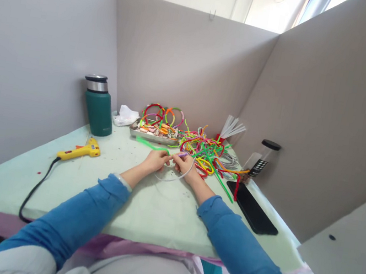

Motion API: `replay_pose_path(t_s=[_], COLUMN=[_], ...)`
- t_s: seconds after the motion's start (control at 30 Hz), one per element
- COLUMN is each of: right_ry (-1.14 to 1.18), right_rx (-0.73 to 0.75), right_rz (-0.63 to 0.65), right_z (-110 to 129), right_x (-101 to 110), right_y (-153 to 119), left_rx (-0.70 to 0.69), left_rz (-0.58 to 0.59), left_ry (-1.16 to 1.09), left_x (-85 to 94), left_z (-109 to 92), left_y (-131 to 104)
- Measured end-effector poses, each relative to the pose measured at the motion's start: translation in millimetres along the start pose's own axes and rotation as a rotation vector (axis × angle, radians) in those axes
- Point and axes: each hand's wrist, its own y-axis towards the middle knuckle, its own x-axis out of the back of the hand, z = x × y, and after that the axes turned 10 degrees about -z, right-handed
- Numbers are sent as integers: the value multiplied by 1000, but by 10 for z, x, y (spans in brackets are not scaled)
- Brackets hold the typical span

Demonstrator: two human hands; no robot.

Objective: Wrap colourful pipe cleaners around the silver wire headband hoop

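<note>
Near the middle of the table (156, 216), a green pipe cleaner (149, 144) pokes out past the left hand (156, 160), long axis mostly sideways, free end aimed left and a bit away from the person. That hand's pinching it, and the right hand (186, 165) pinches a purple piece (183, 154), though the fingertips are kinda small to make out. A pale hoop (176, 181) curves below both. Tray (153, 139) of bits behind, yellow glue gun (79, 151) off left.
</note>
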Motion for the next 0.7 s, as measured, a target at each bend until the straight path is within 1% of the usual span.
replay_pose_path(t_s=[0.17, 0.33, 0.53, 0.7], right_ry=[4, -7, -9, -5], right_rx=[11, 43, 93, 47], right_rz=[13, -8, 8, -15], right_z=[-36, -82, -106, -64], right_x=[7, 2, 11, -3], right_y=[19, 37, 37, 27], left_rx=[143, 240, 260, 230], left_rz=[42, 79, 92, 67], left_ry=[-217, -276, -326, -357], left_x=[-11, 5, 12, -7], left_z=[-18, -36, -72, -82], left_y=[-23, -33, -45, -62])
